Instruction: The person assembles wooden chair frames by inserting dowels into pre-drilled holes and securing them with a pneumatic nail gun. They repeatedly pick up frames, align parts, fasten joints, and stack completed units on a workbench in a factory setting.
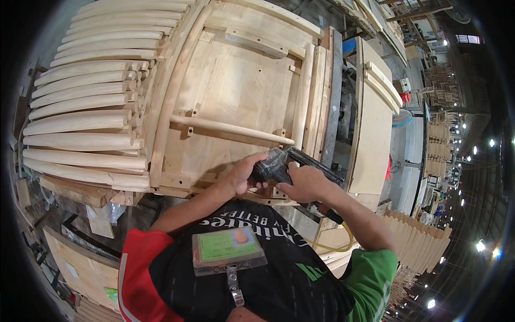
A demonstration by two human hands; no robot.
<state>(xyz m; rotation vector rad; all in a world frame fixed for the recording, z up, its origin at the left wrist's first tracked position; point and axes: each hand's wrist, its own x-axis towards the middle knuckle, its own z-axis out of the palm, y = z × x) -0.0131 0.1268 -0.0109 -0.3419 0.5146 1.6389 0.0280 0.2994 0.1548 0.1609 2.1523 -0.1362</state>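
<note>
A dark pneumatic nail gun (274, 165) lies across the near right part of a wooden frame, its nose close to the end of a round crossbar (230, 127). My right hand (307, 183) is wrapped round the gun's handle. Against the gun's left side, my left hand (248, 173) is closed, steadying its body; the fingertips are partly hidden beneath it. The crossbar runs between the frame's left rail (174, 80) and right rail (303, 96). Whether the nose touches the wood I cannot tell.
Stacked curved wooden slats (80, 123) fill the left side, beside the jig board (236, 75) with its small blocks. A yellow air hose (343, 248) loops below my right forearm. Right of the bench stands another board (373, 139) with curved pieces on it.
</note>
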